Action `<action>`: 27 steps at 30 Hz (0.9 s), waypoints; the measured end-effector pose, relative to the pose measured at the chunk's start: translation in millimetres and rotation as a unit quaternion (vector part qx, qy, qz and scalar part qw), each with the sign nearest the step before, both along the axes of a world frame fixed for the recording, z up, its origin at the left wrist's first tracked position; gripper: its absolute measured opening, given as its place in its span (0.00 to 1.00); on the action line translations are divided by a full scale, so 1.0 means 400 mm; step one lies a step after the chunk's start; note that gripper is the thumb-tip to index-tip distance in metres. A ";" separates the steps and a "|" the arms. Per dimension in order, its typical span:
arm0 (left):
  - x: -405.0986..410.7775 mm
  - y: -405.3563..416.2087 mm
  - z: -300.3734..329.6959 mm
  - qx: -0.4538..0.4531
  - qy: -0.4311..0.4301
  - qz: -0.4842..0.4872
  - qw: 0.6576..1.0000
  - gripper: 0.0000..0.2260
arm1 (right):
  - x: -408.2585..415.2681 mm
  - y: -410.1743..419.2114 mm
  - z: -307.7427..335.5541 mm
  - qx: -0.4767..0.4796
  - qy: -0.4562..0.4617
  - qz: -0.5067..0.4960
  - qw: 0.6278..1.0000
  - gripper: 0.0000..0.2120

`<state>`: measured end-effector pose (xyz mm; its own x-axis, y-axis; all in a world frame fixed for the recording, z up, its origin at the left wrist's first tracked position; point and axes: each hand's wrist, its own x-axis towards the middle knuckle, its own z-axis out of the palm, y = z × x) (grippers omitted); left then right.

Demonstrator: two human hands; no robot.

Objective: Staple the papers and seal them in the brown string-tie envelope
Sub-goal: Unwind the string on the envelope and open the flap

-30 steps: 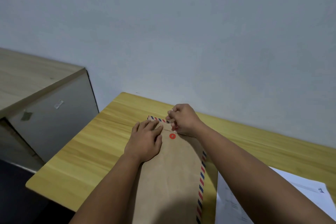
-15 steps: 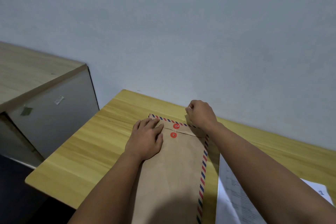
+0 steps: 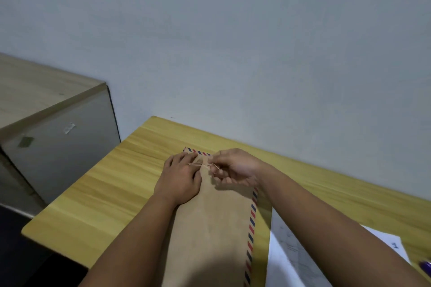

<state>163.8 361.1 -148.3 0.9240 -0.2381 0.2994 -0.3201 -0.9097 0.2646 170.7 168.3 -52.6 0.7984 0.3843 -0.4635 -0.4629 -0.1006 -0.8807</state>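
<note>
A grey cabinet (image 3: 58, 147) stands left, apart from a wooden table (image 3: 112, 193) whose bare left corner lies open. The left hand (image 3: 179, 182) presses flat, fingers spread, on the brown envelope (image 3: 210, 228), which lies lengthwise at centre. Touching its top end, the right hand (image 3: 235, 169) pinches the thin string (image 3: 201, 165). White papers (image 3: 291, 251) lie just right.

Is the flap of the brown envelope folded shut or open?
Folded shut: brown paper envelope lies flat, left hand pressing it, right hand pulling thin string.
</note>
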 end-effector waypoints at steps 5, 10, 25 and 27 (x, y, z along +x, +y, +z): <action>-0.001 -0.001 0.003 0.007 0.018 -0.001 1.000 0.25 | 0.009 -0.073 -0.010 -0.477 -0.287 0.140 0.819 0.06; 0.001 0.001 0.001 0.005 0.012 -0.003 1.000 0.27 | 0.070 -0.117 -0.013 -0.602 -0.320 0.150 0.716 0.08; 0.001 0.011 -0.001 -0.059 0.006 -0.017 0.998 0.14 | 0.170 -0.192 0.036 -0.415 -0.240 -0.093 0.873 0.05; 0.000 0.007 0.000 -0.035 0.022 -0.017 0.999 0.17 | 0.148 -0.223 0.048 -0.344 -0.215 -0.104 0.908 0.06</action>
